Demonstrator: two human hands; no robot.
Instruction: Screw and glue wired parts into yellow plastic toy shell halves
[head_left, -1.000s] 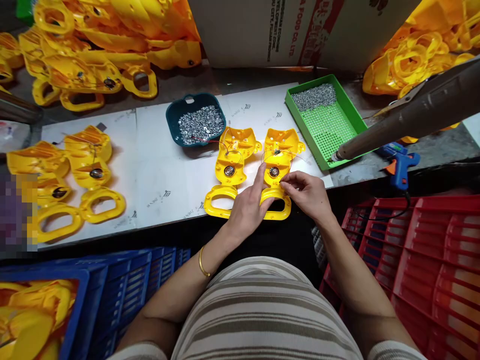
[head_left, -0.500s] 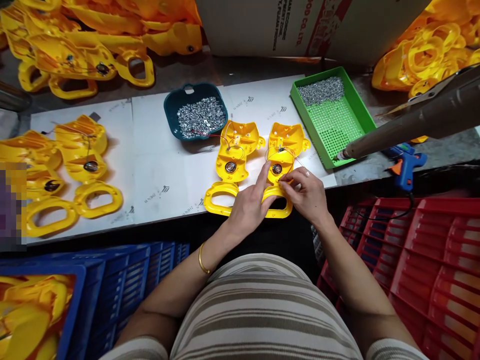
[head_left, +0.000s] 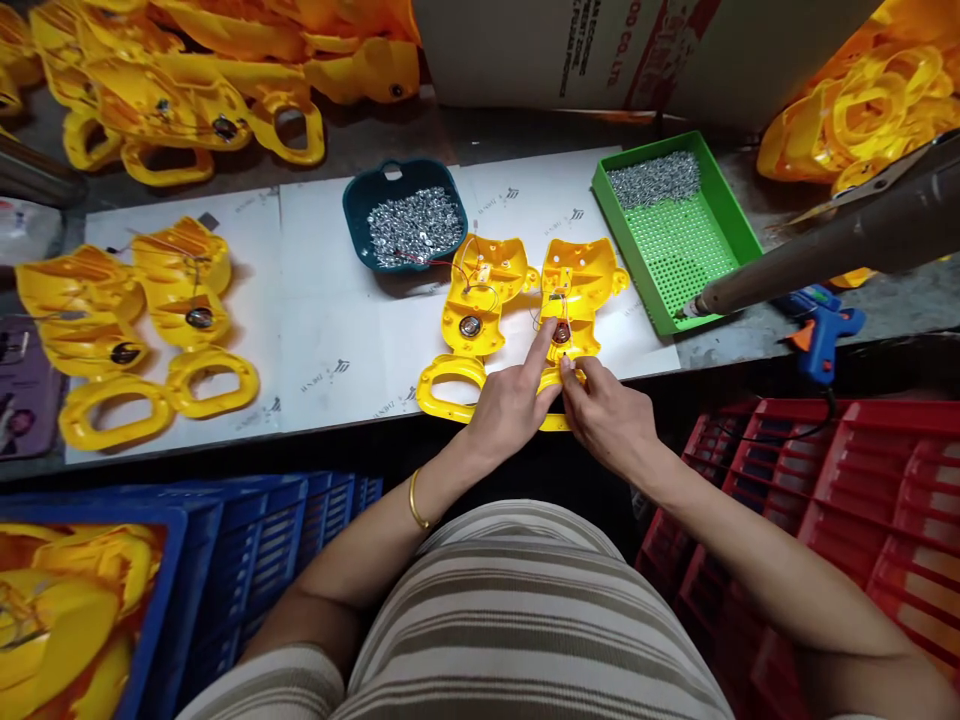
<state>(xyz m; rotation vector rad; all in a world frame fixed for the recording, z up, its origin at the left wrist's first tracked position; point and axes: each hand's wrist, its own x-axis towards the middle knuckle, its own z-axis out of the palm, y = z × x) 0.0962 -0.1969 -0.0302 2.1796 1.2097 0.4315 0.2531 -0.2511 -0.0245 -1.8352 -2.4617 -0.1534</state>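
A yellow plastic housing half (head_left: 581, 265) with a loop handle lies on the white sheet, a round metal part and thin wires inside it. My left hand (head_left: 506, 408) holds this housing near its handle, with the index finger stretched over the wires beside the round part. My right hand (head_left: 613, 412) is closed, its thumb and fingertips pinched together at the base of the handle. A small dark bit shows at those fingertips, too small to name. To the left, touching neither palm, lies a second yellow housing half (head_left: 491, 262) with wires and a similar round part (head_left: 470, 326).
A dark teal tray (head_left: 356, 215) of small metal parts stands behind the housings. Right of it are a green basket (head_left: 724, 215) with metal pieces, a dark bar (head_left: 817, 240) and a blue glue gun (head_left: 821, 335). More yellow housings (head_left: 180, 265) lie left. Blue (head_left: 247, 570) and red crates (head_left: 847, 520) flank me.
My right hand has turned and lowered over the handle base, fingers pressed closer together. My left index finger now lies over the wires near the round part. The view has shifted slightly left.
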